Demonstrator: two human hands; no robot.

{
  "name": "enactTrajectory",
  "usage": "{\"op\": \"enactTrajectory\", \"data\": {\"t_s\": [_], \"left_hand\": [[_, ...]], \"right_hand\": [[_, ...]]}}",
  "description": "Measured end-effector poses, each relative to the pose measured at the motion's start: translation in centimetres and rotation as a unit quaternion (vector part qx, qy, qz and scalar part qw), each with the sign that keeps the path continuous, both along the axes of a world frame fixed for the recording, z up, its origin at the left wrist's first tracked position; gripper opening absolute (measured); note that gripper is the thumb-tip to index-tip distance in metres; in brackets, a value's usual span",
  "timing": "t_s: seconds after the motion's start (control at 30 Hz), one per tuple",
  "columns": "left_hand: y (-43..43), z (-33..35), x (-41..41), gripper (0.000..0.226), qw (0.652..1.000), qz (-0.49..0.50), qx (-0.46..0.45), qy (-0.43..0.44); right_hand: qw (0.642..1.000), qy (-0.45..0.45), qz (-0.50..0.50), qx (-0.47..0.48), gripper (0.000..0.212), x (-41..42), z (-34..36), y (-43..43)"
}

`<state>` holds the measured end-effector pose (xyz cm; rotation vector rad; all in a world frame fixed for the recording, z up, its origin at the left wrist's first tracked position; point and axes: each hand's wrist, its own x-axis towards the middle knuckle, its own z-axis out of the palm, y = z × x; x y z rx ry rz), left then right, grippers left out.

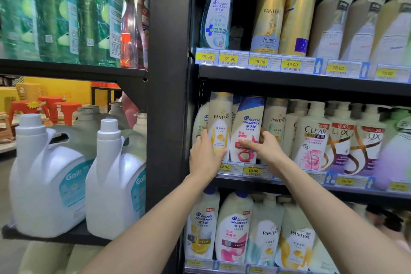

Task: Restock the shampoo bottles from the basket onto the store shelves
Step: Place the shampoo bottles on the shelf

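- Reaching up with both arms, the person works at the left end of the middle black metal shelf (289,187), where two bottles stand side by side.
- The left hand (205,154) curls its fingers round the left edge of the cream plastic Pantene bottle with a yellow label (219,127), probably to keep it upright and square to the front.
- The right hand (264,147) wraps the right side of the white plastic Head & Shoulders bottle with a blue top and pink swirl (247,131). Its thumb lies across the front, seemingly pushing the bottle against its neighbour so the two touch.
- Both bottles stand just behind the yellow price tags (253,170), labels facing out for shoppers to read.
- The basket is not in view, so how much stock remains cannot be judged.
- Other bottles crowd close on the right, and a careless nudge could tip them.
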<state>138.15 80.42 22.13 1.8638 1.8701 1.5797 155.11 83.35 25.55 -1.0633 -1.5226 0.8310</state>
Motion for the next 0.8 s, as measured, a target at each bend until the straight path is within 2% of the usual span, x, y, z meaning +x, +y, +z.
{"op": "enactTrajectory", "data": {"t_s": [0.2, 0.37, 0.57, 0.8], "left_hand": [[0.3, 0.2, -0.6, 0.058, 1.0, -0.022, -0.009, 0.005], [0.1, -0.2, -0.5, 0.057, 1.0, -0.012, 0.008, 0.018], [0.0, -0.3, -0.5, 0.076, 0.999, 0.002, 0.005, 0.034], [-0.2, -2.0, -0.2, 0.064, 0.999, 0.013, -0.014, 0.029]], "right_hand": [[0.999, -0.051, -0.015, -0.002, 0.057, 0.4, -0.7, 0.5], [0.998, -0.056, -0.01, 0.001, 0.051, 0.5, -1.0, 0.6], [0.998, -0.065, -0.007, 0.004, 0.047, 0.5, -1.0, 0.6], [0.999, -0.053, 0.001, 0.008, 0.047, 0.5, -1.3, 0.4]]}}
